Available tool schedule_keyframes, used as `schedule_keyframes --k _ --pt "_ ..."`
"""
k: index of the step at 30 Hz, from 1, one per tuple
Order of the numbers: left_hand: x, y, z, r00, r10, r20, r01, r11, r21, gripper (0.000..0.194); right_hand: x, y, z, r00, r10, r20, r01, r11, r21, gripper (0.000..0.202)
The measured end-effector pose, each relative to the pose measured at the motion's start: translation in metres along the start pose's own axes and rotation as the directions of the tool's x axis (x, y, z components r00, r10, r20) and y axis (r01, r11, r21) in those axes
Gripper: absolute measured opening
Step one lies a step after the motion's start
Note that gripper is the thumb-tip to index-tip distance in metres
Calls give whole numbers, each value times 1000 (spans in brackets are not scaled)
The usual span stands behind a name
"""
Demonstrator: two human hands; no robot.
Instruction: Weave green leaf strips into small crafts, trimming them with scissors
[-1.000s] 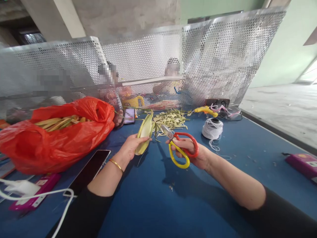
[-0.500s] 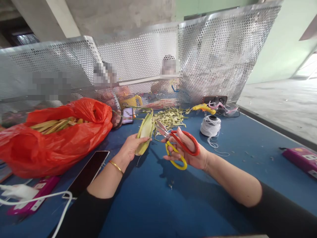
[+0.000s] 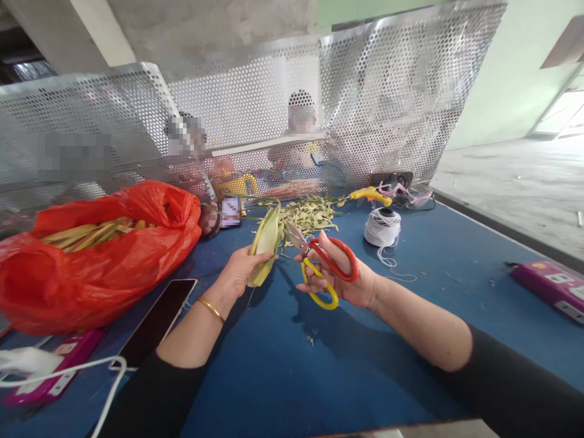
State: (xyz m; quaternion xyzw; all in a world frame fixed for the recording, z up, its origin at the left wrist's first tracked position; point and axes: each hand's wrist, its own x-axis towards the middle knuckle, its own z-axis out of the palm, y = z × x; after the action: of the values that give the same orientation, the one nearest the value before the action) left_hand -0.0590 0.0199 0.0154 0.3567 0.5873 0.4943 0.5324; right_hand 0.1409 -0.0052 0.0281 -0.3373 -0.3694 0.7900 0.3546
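Observation:
A pale green corn husk bundle (image 3: pixel 267 243) is pinched in my left hand (image 3: pixel 244 267), its leaves pointing up and away from me. My right hand (image 3: pixel 344 277) grips a pair of scissors (image 3: pixel 335 258) with one red and one yellow handle. The blades angle up to the left and lie close beside the husk's right edge; I cannot tell whether they touch it. Behind both hands lies a heap of green trimmings (image 3: pixel 312 214) on the blue table (image 3: pixel 274 371).
A red plastic bag (image 3: pixel 150 267) of husk strips fills the left. Near it lie a phone (image 3: pixel 157 319) and a purple power strip (image 3: pixel 59 371). On the right are a white thread spool (image 3: pixel 383 228), a yellow glue gun (image 3: pixel 371 194) and another purple strip (image 3: pixel 552 283). A perforated metal screen (image 3: pixel 387 91) stands behind.
The whole view has shifted slightly, so most things sit a little further left. Both hands keep their hold on the husk bundle and the scissors, with hardly any movement between them.

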Motion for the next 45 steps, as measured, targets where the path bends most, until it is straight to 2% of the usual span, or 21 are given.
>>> schedule_keyframes --k 5,9,16,27,32,35,38,40,42,45 --pt "-2 -4 2 999 28 35 -31 997 72 39 2 -3 -3 999 -7 -44 8 1000 20 48" --pt "-1 -7 1 996 82 35 -87 982 165 50 4 -3 -6 999 -9 -33 9 1000 11 49" --pt "-2 -9 2 996 71 58 -82 972 220 47 9 1 -7 996 -28 -83 25 999 -42 45" --pt "5 -11 -3 994 91 52 -101 966 238 56 13 2 -4 983 -23 -183 5 995 -100 38" --pt "7 -11 -4 994 102 43 -109 962 252 50 11 -3 -5 955 -141 -261 114 987 -114 35" --pt "9 -12 -5 990 136 33 -140 958 252 44 7 -8 -6 945 -200 -261 178 978 -106 36" --pt "12 -15 -5 990 143 13 -142 956 258 39 4 -12 -9 958 -241 -153 236 970 -51 41" --pt "14 -17 -5 984 180 3 -174 943 285 38 3 -12 -11 972 -235 -8 235 972 -3 49" --pt "17 -20 -5 967 253 -14 -231 904 359 35 3 -11 -13 971 -170 167 168 985 26 57" --pt "20 -23 -5 934 358 -13 -302 807 508 34 4 -5 -13 933 -45 357 42 999 16 67"
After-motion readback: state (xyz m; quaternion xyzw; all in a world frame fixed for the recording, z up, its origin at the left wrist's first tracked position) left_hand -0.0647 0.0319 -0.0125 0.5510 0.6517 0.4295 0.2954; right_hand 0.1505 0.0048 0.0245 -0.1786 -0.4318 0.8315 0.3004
